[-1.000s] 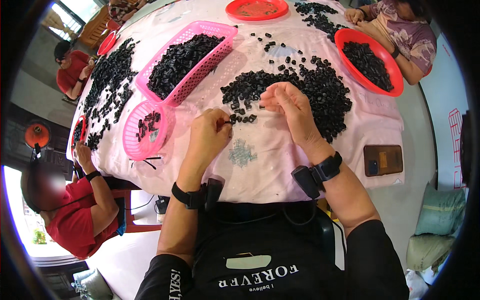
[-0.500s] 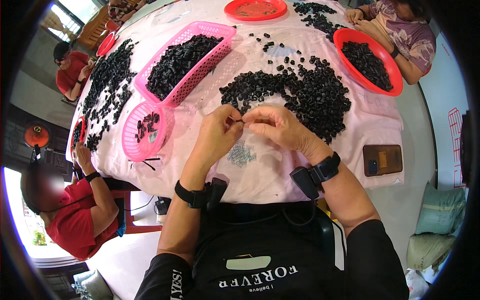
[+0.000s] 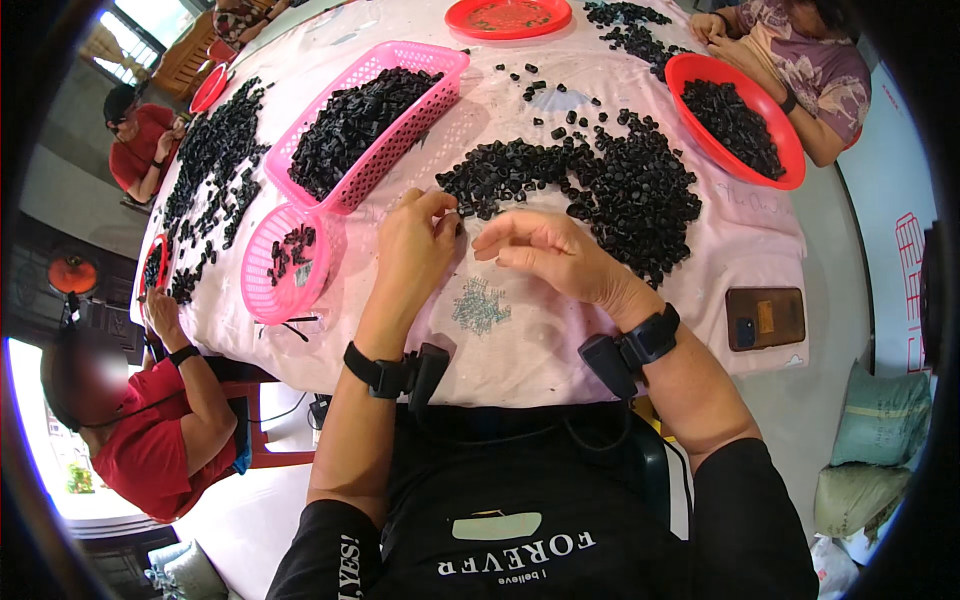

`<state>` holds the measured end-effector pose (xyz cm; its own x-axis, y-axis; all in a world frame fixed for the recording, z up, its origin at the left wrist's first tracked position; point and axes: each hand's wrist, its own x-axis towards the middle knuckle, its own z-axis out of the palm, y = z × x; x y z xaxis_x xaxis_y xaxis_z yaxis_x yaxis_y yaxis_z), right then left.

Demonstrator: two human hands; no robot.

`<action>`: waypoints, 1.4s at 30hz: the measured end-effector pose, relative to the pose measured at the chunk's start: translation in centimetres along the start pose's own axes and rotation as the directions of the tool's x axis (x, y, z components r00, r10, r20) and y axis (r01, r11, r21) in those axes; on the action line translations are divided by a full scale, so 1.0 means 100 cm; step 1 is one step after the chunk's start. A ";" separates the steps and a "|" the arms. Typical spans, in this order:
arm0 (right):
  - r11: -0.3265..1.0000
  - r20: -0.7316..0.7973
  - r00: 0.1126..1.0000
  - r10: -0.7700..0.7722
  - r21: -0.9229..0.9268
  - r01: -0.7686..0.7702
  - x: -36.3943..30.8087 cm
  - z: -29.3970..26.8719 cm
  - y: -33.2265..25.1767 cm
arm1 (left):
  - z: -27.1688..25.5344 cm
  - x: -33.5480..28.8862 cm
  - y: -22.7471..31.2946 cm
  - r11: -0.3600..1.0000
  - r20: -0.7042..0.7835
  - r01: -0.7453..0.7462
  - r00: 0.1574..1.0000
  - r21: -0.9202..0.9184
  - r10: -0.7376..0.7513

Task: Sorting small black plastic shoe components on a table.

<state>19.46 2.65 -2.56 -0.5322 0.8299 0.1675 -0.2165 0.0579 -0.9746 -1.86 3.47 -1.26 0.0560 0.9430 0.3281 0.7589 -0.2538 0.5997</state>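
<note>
Here, beyond the black shirt [image 3: 560,500] and wrist straps [image 3: 650,338], we see a phone [image 3: 765,318] lying on a pale pink cloth [image 3: 540,360], right of two working hands. The left hand [image 3: 415,240] bends its fingers in toward the thumb; a small black piece [image 3: 459,229] shows by the tips, though we cannot tell if it is gripped. The right hand [image 3: 555,255], just beside, has fingers loosely bent and parted from the thumb, with nothing we can see in its hold. At left, a round pink basket [image 3: 254,265] holds some black pieces; just past the hands spreads the main pile [image 3: 640,200]. Farther off we find a filled rectangular basket [image 3: 392,168], a red basin [image 3: 787,163] of pieces, a person in a patterned shirt [image 3: 805,70] and a red tray [image 3: 508,32].
</note>
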 end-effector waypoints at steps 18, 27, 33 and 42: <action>0.967 -0.216 0.974 -0.070 -0.254 0.013 0.004 -0.003 0.013 | -0.010 -0.019 0.031 0.996 0.112 0.014 0.994 -0.092 -0.004; 0.964 -0.103 0.994 0.032 -0.258 -0.058 0.001 -0.002 0.005 | -0.004 -0.030 0.051 0.962 0.105 -0.009 0.994 -0.272 0.039; 0.970 -0.182 0.980 0.084 -0.211 -0.123 0.002 0.002 -0.011 | -0.010 -0.024 0.009 0.987 -0.001 0.044 0.999 -0.155 -0.044; 0.993 -0.227 0.969 0.099 -0.044 -0.112 0.003 -0.003 -0.005 | -0.021 -0.026 0.005 0.997 0.074 0.081 0.994 -0.002 -0.080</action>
<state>19.69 3.05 -2.07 -0.3508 0.9359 0.0321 -0.1194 -0.0107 -0.9928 -2.98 0.41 -0.33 0.0427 0.9737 0.2240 0.7598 -0.1772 0.6256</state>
